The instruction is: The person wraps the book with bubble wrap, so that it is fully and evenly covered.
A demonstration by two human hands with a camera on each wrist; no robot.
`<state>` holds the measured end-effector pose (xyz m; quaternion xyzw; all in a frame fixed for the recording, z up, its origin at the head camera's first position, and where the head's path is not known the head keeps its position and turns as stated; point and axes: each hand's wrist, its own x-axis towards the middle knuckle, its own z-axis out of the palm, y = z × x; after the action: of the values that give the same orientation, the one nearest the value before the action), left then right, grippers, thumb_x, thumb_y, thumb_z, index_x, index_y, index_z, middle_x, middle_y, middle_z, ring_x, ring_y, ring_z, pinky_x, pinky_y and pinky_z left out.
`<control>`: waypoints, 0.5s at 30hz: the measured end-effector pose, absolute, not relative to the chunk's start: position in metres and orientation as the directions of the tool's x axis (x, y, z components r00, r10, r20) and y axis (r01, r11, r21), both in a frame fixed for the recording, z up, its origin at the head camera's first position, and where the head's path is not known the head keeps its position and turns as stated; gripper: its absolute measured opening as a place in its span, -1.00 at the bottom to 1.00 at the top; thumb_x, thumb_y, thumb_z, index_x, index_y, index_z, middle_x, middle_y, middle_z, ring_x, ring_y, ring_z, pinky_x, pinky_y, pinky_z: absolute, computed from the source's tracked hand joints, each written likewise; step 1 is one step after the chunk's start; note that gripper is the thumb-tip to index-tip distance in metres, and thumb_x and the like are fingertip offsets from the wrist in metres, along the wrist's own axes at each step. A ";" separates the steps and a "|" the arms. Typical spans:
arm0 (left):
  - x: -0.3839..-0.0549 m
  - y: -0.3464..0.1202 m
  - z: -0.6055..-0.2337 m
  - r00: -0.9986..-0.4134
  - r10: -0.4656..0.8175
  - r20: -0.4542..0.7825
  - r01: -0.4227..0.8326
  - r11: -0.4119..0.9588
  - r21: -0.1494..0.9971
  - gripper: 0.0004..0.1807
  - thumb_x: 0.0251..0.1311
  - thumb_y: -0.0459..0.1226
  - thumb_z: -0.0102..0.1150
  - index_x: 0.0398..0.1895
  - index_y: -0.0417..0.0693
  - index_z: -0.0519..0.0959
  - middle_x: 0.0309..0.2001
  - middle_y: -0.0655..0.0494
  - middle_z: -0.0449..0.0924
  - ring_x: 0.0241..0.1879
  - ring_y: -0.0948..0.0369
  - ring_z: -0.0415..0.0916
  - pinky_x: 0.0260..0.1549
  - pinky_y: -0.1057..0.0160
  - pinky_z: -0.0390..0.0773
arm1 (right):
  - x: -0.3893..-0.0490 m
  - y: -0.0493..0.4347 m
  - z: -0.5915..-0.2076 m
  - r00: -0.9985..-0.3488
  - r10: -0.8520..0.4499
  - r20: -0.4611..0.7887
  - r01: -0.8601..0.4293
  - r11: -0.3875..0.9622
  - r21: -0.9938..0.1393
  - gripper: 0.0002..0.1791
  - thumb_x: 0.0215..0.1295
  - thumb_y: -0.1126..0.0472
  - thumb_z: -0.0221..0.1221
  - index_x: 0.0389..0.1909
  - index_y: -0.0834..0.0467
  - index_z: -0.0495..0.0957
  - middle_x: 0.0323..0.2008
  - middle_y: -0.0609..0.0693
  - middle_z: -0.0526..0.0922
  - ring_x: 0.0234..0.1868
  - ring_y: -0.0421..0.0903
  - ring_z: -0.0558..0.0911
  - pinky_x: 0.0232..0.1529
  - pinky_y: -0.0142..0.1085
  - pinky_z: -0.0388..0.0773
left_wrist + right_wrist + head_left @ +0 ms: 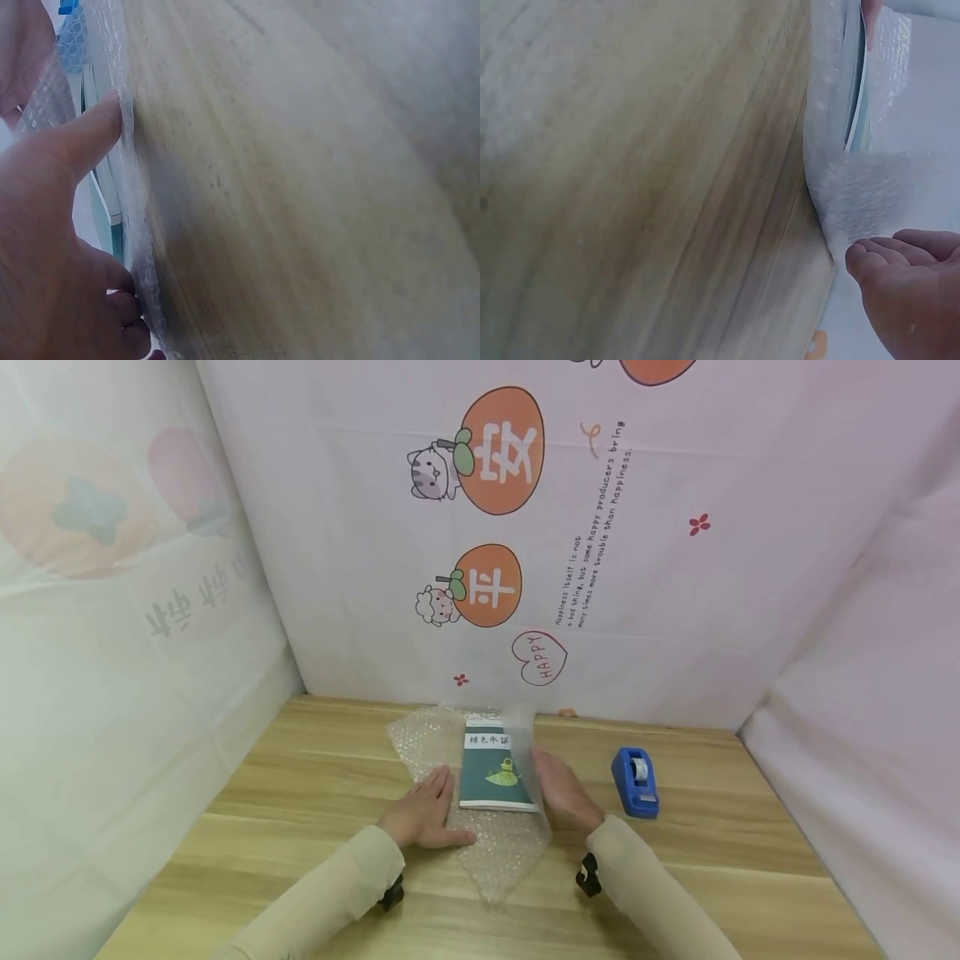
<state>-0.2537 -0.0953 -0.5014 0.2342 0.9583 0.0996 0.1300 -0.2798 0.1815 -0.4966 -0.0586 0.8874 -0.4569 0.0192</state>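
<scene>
A green book [483, 772] with a white title band lies on a sheet of bubble wrap [502, 856] on the table. The wrap's right side stands folded up and partly covers the book's right edge. My left hand [427, 810] rests on the wrap left of the book, fingers extended and thumb spread toward the book's lower edge. Against the raised wrap on the right, my right hand [564, 793] presses with fairly straight fingers. The right wrist view shows those fingertips [864, 259] at the wrap [866, 195], with the book's page edges beside it.
A blue tape dispenser [636, 783] with a roll of tape stands on the wooden table [720, 835], right of my right hand. Behind the table hangs a white printed cloth [645, 635], and more cloth encloses both sides.
</scene>
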 end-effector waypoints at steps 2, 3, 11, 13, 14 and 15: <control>-0.253 -0.095 -0.501 -0.857 0.475 -0.201 0.423 0.870 0.251 0.30 0.26 0.47 0.09 0.68 -0.34 -0.01 0.73 -0.24 -0.14 0.73 -0.10 -0.14 0.68 -0.08 0.10 | -0.279 0.180 -0.498 -0.990 -0.137 0.027 -0.102 0.573 -0.813 -0.24 0.76 -0.16 -0.42 0.60 0.32 0.21 0.58 0.31 0.31 0.62 0.28 0.27 0.66 0.19 0.14; -0.253 -0.095 -0.501 -0.857 0.475 -0.201 0.423 0.870 0.252 0.30 0.26 0.47 0.10 0.68 -0.34 -0.01 0.73 -0.24 -0.14 0.73 -0.10 -0.14 0.68 -0.08 0.10 | -0.279 0.179 -0.498 -0.989 -0.145 0.032 -0.111 0.581 -0.806 -0.24 0.76 -0.17 -0.41 0.60 0.32 0.22 0.57 0.31 0.32 0.62 0.28 0.27 0.65 0.19 0.15; -0.253 -0.095 -0.501 -0.856 0.479 -0.194 0.427 0.867 0.256 0.28 0.27 0.44 0.13 0.67 -0.38 0.00 0.72 -0.28 -0.12 0.73 -0.12 -0.12 0.68 -0.09 0.11 | -0.279 0.173 -0.500 -0.958 -0.279 0.068 -0.249 0.692 -0.678 -0.48 0.78 -0.02 -0.28 0.26 0.24 0.50 0.21 0.26 0.63 0.29 0.20 0.61 0.41 0.09 0.51; -0.252 -0.095 -0.500 -0.855 0.482 -0.193 0.430 0.866 0.255 0.28 0.28 0.43 0.13 0.67 -0.38 0.00 0.71 -0.29 -0.12 0.73 -0.13 -0.12 0.68 -0.09 0.12 | -0.280 0.172 -0.500 -0.943 -0.324 0.078 -0.298 0.716 -0.632 -0.60 0.77 0.03 -0.23 0.11 0.21 0.48 0.21 0.24 0.61 0.30 0.16 0.59 0.41 0.07 0.50; -0.252 -0.095 -0.499 -0.854 0.483 -0.193 0.431 0.865 0.256 0.28 0.28 0.43 0.13 0.67 -0.38 0.00 0.71 -0.29 -0.12 0.73 -0.13 -0.12 0.68 -0.09 0.12 | -0.280 0.172 -0.500 -0.937 -0.341 0.073 -0.314 0.731 -0.606 -0.63 0.76 0.04 -0.22 0.09 0.20 0.46 0.22 0.23 0.60 0.31 0.14 0.58 0.41 0.06 0.51; -0.252 -0.094 -0.499 -0.854 0.484 -0.192 0.432 0.864 0.258 0.28 0.28 0.43 0.13 0.67 -0.38 0.00 0.71 -0.29 -0.13 0.73 -0.13 -0.13 0.68 -0.10 0.11 | -0.280 0.172 -0.500 -0.933 -0.355 0.064 -0.323 0.743 -0.586 -0.63 0.76 0.04 -0.20 0.09 0.22 0.46 0.24 0.24 0.58 0.33 0.15 0.57 0.42 0.07 0.49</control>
<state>-0.2524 -0.0944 -0.4988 0.2391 0.9572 0.1030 0.1262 -0.2796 0.1717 -0.5002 -0.1818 0.9332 -0.3088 0.0259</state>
